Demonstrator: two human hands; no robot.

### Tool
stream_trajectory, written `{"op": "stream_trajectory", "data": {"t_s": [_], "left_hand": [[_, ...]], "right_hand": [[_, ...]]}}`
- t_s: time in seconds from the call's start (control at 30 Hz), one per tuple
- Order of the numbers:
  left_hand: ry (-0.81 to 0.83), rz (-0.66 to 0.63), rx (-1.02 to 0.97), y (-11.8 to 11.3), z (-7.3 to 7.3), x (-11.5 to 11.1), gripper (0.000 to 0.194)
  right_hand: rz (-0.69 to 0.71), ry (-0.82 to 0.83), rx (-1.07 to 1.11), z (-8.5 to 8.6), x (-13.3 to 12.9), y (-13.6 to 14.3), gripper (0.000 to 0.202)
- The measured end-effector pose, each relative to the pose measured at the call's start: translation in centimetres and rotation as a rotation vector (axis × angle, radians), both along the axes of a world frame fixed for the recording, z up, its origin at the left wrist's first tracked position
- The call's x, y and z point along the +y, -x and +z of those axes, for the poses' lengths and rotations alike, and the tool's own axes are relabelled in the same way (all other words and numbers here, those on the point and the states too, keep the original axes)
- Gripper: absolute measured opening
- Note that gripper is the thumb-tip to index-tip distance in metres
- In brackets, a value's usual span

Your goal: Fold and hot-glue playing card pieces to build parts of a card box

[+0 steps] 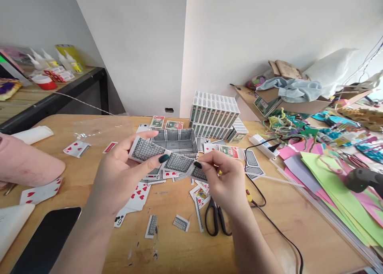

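Note:
Between both hands stretches a strip of joined playing-card pieces (178,163), patterned backs facing me. My left hand (122,170) pinches its left end between thumb and fingers. At the right end, my right hand (223,174) grips the strip with thumb and forefinger. Just behind it stands an open box made of playing cards (179,140), partly covered by the strip. Black-handled scissors (213,218) lie below my right hand, their blades hidden. Loose heart cards (140,195) lie under the left hand, and cut card pieces (181,223) are scattered nearer to me.
Stacked card decks (214,114) stand at the back. A black phone (48,240) and pink cylindrical object (30,160) are at left. A black cable (281,226), a power strip (263,145), coloured paper sheets (329,194) and a glue gun (363,180) lie at right.

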State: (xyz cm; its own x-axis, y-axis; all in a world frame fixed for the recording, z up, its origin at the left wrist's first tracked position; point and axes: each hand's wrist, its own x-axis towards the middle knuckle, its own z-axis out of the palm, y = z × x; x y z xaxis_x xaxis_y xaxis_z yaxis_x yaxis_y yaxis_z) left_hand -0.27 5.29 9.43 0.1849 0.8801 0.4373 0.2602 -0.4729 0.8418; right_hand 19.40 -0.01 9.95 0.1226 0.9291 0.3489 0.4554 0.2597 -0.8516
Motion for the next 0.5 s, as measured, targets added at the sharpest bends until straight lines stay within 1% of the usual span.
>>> {"op": "stream_trajectory", "data": {"t_s": [0.07, 0.17, 0.27, 0.33, 0.4, 0.5], "left_hand": [[0.029, 0.036, -0.042, 0.4, -0.2, 0.0, 0.03], [0.067, 0.087, -0.116, 0.6, -0.1, -0.1, 0.024], [0.188, 0.199, -0.181, 0.1, 0.1, -0.3, 0.026], [0.275, 0.244, -0.226, -0.2, 0.3, -0.3, 0.027], [0.333, 0.241, -0.249, -0.4, 0.4, -0.4, 0.027], [0.373, 0.203, -0.199, -0.4, 0.5, -0.4, 0.023]], "right_hand": [[0.019, 0.046, 0.02, 0.1, 0.1, -0.2, 0.014], [0.041, 0.147, 0.099, 0.3, 0.2, -0.4, 0.012], [0.05, 0.257, 0.205, 0.1, 0.4, -0.6, 0.015], [0.071, 0.289, 0.267, -0.1, 0.5, -0.7, 0.015], [0.082, 0.257, 0.286, -0.3, 0.6, -0.8, 0.011], [0.059, 0.106, 0.187, -0.2, 0.6, -1.0, 0.006]]}}
